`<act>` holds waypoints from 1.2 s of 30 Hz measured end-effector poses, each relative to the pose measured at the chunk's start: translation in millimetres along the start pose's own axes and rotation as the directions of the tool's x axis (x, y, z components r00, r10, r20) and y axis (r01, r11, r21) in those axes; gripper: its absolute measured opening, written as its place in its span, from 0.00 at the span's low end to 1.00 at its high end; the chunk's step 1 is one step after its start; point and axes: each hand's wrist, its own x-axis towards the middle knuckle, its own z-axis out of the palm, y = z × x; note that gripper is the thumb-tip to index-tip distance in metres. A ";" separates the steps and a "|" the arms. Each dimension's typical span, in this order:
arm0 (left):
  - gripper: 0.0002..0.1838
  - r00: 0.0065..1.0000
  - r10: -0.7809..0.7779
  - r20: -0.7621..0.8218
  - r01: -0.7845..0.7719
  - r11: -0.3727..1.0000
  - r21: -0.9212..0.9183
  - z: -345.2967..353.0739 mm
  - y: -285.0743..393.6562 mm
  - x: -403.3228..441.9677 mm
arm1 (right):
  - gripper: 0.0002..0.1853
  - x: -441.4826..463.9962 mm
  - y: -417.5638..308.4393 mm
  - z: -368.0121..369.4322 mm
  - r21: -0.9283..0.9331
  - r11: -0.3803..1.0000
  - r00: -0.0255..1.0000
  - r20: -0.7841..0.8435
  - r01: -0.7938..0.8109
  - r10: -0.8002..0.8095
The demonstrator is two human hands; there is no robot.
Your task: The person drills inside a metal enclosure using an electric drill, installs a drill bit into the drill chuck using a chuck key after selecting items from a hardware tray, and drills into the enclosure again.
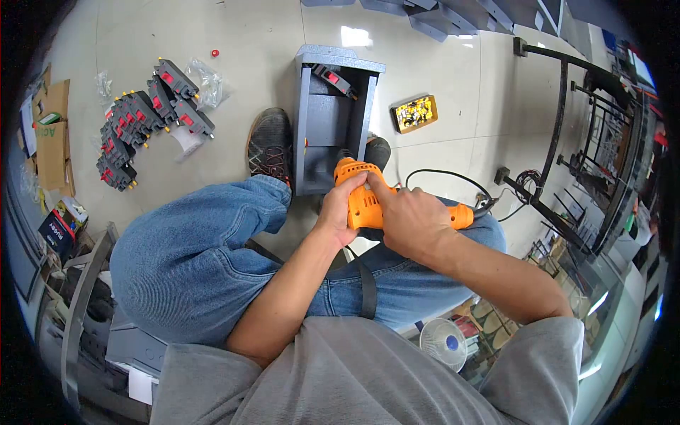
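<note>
An orange corded power drill (pixel 365 205) lies across my lap, its front end at the near right edge of a grey metal box (pixel 302 134). My left hand (pixel 338 207) is wrapped round the drill body from the left. My right hand (pixel 413 219) closes over the drill from the right, near its handle. Inside the box, at the far end, sits a dark grey part with a red switch (pixel 333 79). The drill's tip is partly hidden at the box edge.
Several grey parts with red switches (pixel 138 117) lie on the floor at the left, beside clear plastic bags (pixel 209 83). A small box of yellow and black pieces (pixel 414 114) is right of the metal box. A black metal frame (pixel 559 127) stands right; a white fan (pixel 443 343) is below.
</note>
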 end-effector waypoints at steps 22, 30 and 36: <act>0.18 0.999 -0.003 0.053 0.003 1.000 -0.002 -8.9 5.0 2.2 | 0.43 0.2 -8.8 -1.2 0.067 0.996 0.998 0.037 -0.060 0.057; 0.16 0.997 -0.009 0.075 0.010 1.000 -0.021 -15.5 6.8 6.4 | 0.43 3.8 -14.0 -5.5 0.037 0.998 0.998 0.049 -0.041 0.039; 0.19 0.998 -0.010 0.061 0.007 0.999 0.037 -15.7 6.8 6.0 | 0.38 0.3 -14.7 -7.9 0.023 0.999 0.999 0.032 -0.037 0.036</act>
